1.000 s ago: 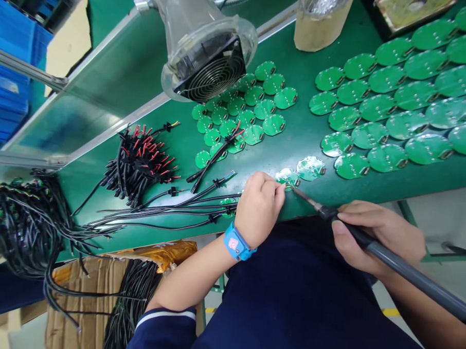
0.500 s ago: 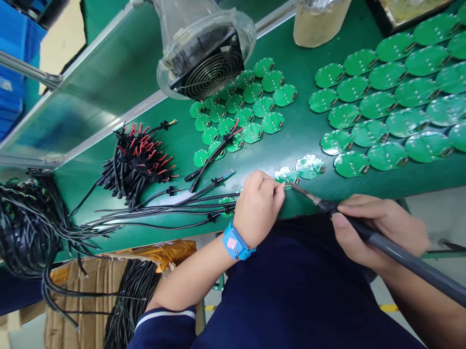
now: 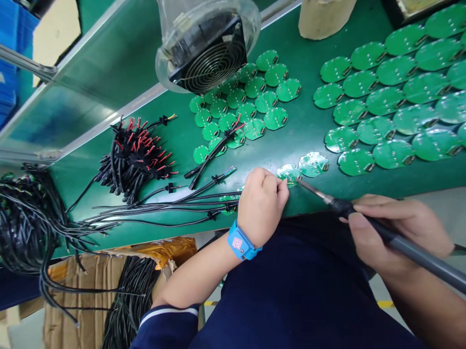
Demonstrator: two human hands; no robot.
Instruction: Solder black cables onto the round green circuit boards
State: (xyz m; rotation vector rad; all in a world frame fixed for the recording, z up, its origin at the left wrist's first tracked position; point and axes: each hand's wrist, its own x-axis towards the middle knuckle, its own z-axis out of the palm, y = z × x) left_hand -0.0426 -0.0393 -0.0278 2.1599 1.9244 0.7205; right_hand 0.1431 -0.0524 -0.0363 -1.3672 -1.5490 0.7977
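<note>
My left hand, with a blue wrist strap, is curled into a pinch at the edge of a round green circuit board near the bench's front edge; what the fingers pinch is hidden. My right hand grips a grey soldering iron, and its metal tip touches that board. A second round board lies just right of it. Black wires run leftwards from under my left hand.
Many round green boards lie in rows at the right and in a cluster under a fume extractor fan. A bundle of black-and-red leads and a black cable heap sit left. A cardboard box stands below the green bench.
The view has shifted slightly. Both hands stay at the same board, the iron's tip still touching it.
</note>
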